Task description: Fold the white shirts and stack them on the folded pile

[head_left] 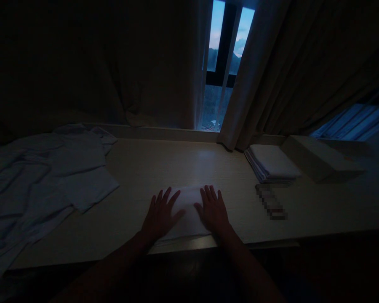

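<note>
A folded white cloth (189, 214) lies flat near the front edge of the pale desk (158, 162). My left hand (160, 214) rests on its left side, palm down, fingers spread. On the cloth's right side lies my right hand (213, 207), also flat with its fingers apart. Both hands cover parts of the cloth's sides. To the right is a neat stack of folded white cloths (273, 162). A loose heap of unfolded white cloths (50, 176) spreads over the desk's left end.
A box (325, 158) stands at the right, beside the stack. A blurred-out item (271, 202) lies in front of the stack. Behind the desk hang long dark curtains (262, 71), with a window (224, 63) showing between them. The room is dim.
</note>
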